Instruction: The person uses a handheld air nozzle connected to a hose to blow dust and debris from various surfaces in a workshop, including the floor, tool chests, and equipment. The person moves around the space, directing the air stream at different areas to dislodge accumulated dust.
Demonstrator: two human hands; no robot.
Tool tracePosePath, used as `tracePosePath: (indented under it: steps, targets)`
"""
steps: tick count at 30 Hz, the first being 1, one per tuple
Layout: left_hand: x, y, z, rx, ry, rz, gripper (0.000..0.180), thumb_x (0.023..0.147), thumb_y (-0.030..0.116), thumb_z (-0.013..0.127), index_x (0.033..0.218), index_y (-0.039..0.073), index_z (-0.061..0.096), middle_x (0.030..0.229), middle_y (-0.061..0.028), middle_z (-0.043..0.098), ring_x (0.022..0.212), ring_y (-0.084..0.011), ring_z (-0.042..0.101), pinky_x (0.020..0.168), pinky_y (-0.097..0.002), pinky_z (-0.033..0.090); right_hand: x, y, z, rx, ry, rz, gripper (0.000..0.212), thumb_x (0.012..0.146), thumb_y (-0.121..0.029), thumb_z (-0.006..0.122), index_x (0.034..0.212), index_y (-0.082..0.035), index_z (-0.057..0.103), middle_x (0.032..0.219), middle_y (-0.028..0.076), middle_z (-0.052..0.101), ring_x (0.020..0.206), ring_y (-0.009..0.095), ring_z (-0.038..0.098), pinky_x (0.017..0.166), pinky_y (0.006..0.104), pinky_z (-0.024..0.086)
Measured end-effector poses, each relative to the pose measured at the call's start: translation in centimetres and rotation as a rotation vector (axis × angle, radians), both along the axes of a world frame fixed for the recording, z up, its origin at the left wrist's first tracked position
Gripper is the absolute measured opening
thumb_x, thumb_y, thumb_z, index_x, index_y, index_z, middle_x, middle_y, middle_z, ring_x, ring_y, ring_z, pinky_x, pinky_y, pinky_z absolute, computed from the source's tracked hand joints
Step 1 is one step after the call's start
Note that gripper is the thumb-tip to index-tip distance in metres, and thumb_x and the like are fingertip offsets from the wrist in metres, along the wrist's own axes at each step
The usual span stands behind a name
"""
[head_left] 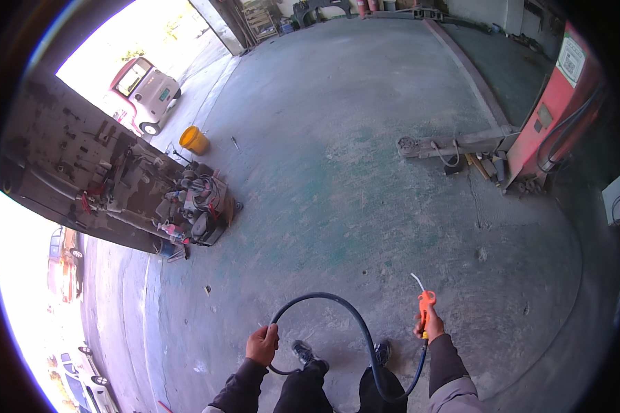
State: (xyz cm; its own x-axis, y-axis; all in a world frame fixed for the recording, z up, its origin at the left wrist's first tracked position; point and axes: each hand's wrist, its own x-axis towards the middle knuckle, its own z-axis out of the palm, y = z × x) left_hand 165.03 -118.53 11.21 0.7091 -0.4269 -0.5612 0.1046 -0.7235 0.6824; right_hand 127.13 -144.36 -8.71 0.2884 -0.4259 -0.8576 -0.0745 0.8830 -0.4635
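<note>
Low in the frame, the left hand (262, 346) is left of the right hand (432, 326), the hose (364, 327) looping between them, the air gun (427, 301) in the right. A bucket (193, 140) stands upper left, above an equipment pile (201, 210); a vehicle (148, 96) lies beyond it. Upper right, a post (556, 103) stands with its arm (461, 143) extending left
</note>
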Motion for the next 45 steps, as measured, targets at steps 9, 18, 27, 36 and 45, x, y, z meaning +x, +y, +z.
tracePosePath:
  steps: [9,18,27,36,45]
  targets:
    - [-0.7,-11.5,-2.4,0.049,0.147,-0.062,0.045,0.097,0.039,0.055,0.071,0.003,0.058,0.058,-0.002,0.054,0.05,-0.0101,0.05,0.046,-0.027,0.039,-6.6,-2.4,0.3,0.235,-0.062,0.161,0.07,0.096,-0.066,0.031,0.099,0.0,0.057,0.057,0.008,0.054,0.05,0.023,0.057,0.044,0.0329,0.041]
    - [-0.6,-21.3,-4.2,0.12,0.157,-0.189,0.046,0.097,0.04,0.055,0.072,0.002,0.059,0.062,-0.0031,0.057,0.054,-0.0113,0.053,0.05,-0.0281,0.042,-11.9,-8.8,0.9,0.374,-0.226,-0.379,0.066,0.094,-0.065,0.036,0.098,-0.003,0.057,0.057,0.005,0.049,0.05,0.023,0.048,0.046,0.0355,0.039]
    - [-9.5,-32.9,-6.1,0.301,0.084,-0.47,0.047,0.097,0.041,0.055,0.072,0.002,0.059,0.063,-0.0041,0.058,0.055,-0.0119,0.055,0.051,-0.0286,0.044,-23.4,-9.1,-3.0,0.458,0.032,0.118,0.072,0.093,-0.069,0.032,0.098,-0.004,0.062,0.063,0.004,0.062,0.054,0.018,0.062,0.048,0.0309,0.046]
    - [-31.1,-46.6,-2.4,0.382,-0.098,-0.846,0.05,0.097,0.043,0.051,0.073,0.001,0.062,0.062,-0.0052,0.061,0.058,-0.0141,0.059,0.056,-0.0304,0.046,-50.4,-16.8,-4.9,0.3,-0.006,0.031,0.07,0.093,-0.067,0.035,0.101,-0.002,0.06,0.058,0.008,0.059,0.043,0.02,0.054,0.041,0.0306,0.04]
    - [-49.8,-60.1,0.0,0.318,-0.136,-0.991,0.05,0.098,0.043,0.049,0.078,0.0,0.064,0.064,-0.0076,0.064,0.062,-0.016,0.063,0.06,-0.0326,0.048,-61.4,-23.5,-0.6,0.157,-0.097,-0.441,0.072,0.091,-0.071,0.035,0.098,-0.004,0.061,0.056,0.007,0.059,0.044,0.017,0.055,0.044,0.0297,0.042]
